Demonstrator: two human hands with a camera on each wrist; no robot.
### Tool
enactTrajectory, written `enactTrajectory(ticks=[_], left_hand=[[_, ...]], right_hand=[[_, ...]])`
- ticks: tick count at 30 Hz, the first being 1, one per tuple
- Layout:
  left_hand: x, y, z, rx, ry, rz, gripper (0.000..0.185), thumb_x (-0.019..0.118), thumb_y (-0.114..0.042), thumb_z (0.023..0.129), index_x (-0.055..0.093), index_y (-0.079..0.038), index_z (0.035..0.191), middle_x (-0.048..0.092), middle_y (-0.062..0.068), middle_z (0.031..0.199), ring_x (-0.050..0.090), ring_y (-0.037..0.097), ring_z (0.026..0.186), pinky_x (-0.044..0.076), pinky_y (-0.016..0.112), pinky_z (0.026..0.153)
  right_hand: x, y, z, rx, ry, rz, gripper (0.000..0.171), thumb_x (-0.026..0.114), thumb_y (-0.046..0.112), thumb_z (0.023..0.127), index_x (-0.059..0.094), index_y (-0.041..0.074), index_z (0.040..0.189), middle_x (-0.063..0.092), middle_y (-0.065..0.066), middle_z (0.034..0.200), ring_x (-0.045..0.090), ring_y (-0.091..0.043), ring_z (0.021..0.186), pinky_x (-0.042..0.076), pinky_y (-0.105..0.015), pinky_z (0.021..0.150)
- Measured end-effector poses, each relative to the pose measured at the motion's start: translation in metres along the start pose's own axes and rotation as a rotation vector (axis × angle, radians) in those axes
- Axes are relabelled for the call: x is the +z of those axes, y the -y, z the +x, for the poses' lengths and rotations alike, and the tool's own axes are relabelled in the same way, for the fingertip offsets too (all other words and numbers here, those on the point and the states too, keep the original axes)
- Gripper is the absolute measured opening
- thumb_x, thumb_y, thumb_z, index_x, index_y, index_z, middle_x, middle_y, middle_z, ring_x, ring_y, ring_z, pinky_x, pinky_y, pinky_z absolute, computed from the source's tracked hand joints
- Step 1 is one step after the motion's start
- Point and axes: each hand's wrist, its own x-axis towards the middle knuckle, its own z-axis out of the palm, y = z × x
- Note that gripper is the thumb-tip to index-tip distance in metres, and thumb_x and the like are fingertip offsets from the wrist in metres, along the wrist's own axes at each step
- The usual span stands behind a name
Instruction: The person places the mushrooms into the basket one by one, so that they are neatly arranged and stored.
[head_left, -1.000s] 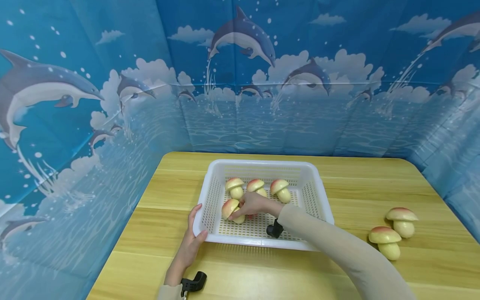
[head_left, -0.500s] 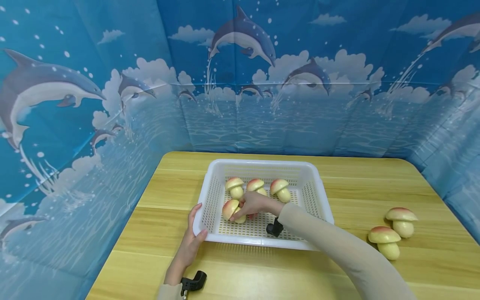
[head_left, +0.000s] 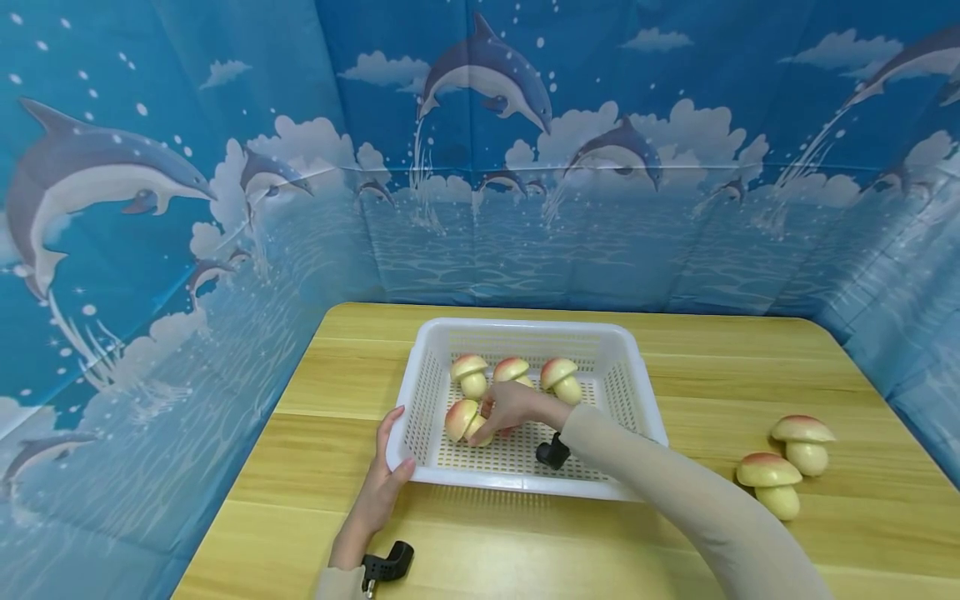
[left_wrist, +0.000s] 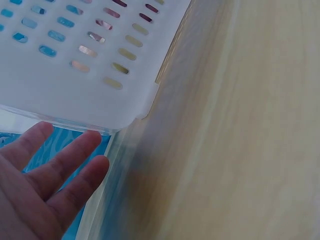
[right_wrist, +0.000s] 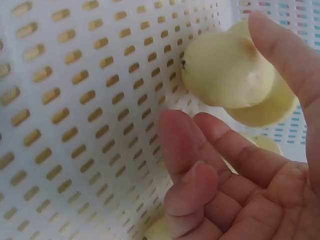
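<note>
A white plastic basket [head_left: 525,483] stands on the wooden table with several cream mushrooms with reddish caps in it. My left hand [head_left: 378,492] holds its near left corner, thumb at the front rim and fingers at the left side. In the left wrist view, the fingers [left_wrist: 75,170] are fairly straight beside the basket wall [left_wrist: 60,85]. Inside the basket, my right hand [head_left: 513,406] is at the near left mushroom [head_left: 460,419]. The right wrist view shows that mushroom [right_wrist: 225,70] between spread thumb and index finger, with a gap at the index fingertip. Something reddish below the hand is mostly hidden.
Three mushrooms stand along the basket's back: left [head_left: 470,377], middle [head_left: 512,371] and right [head_left: 561,381]. Two more, a farther one [head_left: 804,442] and a nearer one [head_left: 772,483], lie on the table [head_left: 712,375] at right. A dolphin-print curtain [head_left: 480,250] encloses the table.
My right thumb and fingers have loosened around the near left mushroom, and the hand has shifted slightly. That mushroom has moved a little to the right. My left hand stays at the basket corner.
</note>
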Motion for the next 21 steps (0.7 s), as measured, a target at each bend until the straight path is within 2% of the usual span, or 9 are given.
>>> enactTrajectory(ticks=[3,5,10,12,15,18,21], left_hand=[[0.000,0.000,0.000,-0.002,-0.005,-0.001,0.068,0.045,-0.013,0.090,0.011,-0.018,0.149,0.019,0.022,0.151,0.033,0.049,0.127,0.034,0.056,0.093],[0.000,0.001,0.000,-0.005,-0.010,0.000,0.068,0.045,-0.013,0.090,0.011,-0.018,0.149,0.019,0.022,0.151,0.033,0.049,0.126,0.034,0.056,0.093],[0.000,0.002,0.000,-0.002,-0.004,-0.002,0.068,0.046,-0.014,0.090,0.011,-0.018,0.149,0.019,0.022,0.151,0.033,0.050,0.126,0.034,0.056,0.093],[0.000,0.002,0.000,0.001,0.002,-0.006,0.068,0.046,-0.014,0.091,0.011,-0.018,0.149,0.018,0.022,0.151,0.032,0.050,0.127,0.034,0.056,0.093],[0.000,0.003,0.001,0.006,0.006,-0.008,0.069,0.046,-0.014,0.091,0.010,-0.017,0.149,0.018,0.022,0.151,0.032,0.050,0.127,0.034,0.057,0.093],[0.000,0.003,0.002,0.011,0.006,-0.006,0.069,0.046,-0.015,0.091,0.010,-0.017,0.149,0.017,0.022,0.152,0.031,0.050,0.127,0.035,0.057,0.093],[0.000,0.004,0.002,0.013,0.006,-0.003,0.069,0.046,-0.015,0.091,0.010,-0.017,0.150,0.017,0.022,0.152,0.031,0.050,0.127,0.034,0.058,0.093]], right_hand=[[-0.002,0.000,-0.001,0.019,0.003,-0.008,0.042,0.085,0.037,0.068,0.063,0.006,0.087,0.059,-0.002,0.077,0.060,-0.017,0.053,0.042,-0.024,0.046],[-0.004,0.000,-0.002,0.027,0.006,-0.013,0.042,0.084,0.038,0.068,0.064,0.006,0.087,0.059,-0.001,0.078,0.062,-0.018,0.054,0.041,-0.024,0.046],[-0.010,0.000,-0.005,0.034,0.027,-0.070,0.041,0.082,0.042,0.069,0.056,0.011,0.067,0.047,0.004,0.058,0.057,-0.014,0.050,0.038,-0.023,0.044],[-0.014,-0.001,-0.008,0.036,0.028,-0.097,0.040,0.082,0.044,0.069,0.056,0.013,0.066,0.047,0.005,0.057,0.056,-0.013,0.050,0.038,-0.022,0.045],[-0.023,0.000,-0.013,0.028,0.024,-0.110,0.036,0.080,0.043,0.072,0.065,0.011,0.081,0.058,0.004,0.074,0.062,-0.020,0.056,0.043,-0.024,0.050],[-0.033,-0.001,-0.018,0.022,0.018,-0.065,0.041,0.079,0.040,0.074,0.068,0.008,0.098,0.062,0.000,0.095,0.065,-0.026,0.066,0.049,-0.031,0.057],[-0.044,-0.001,-0.024,-0.001,0.007,-0.030,0.041,0.078,0.040,0.076,0.068,0.009,0.100,0.063,-0.003,0.097,0.064,-0.027,0.068,0.051,-0.036,0.062]])
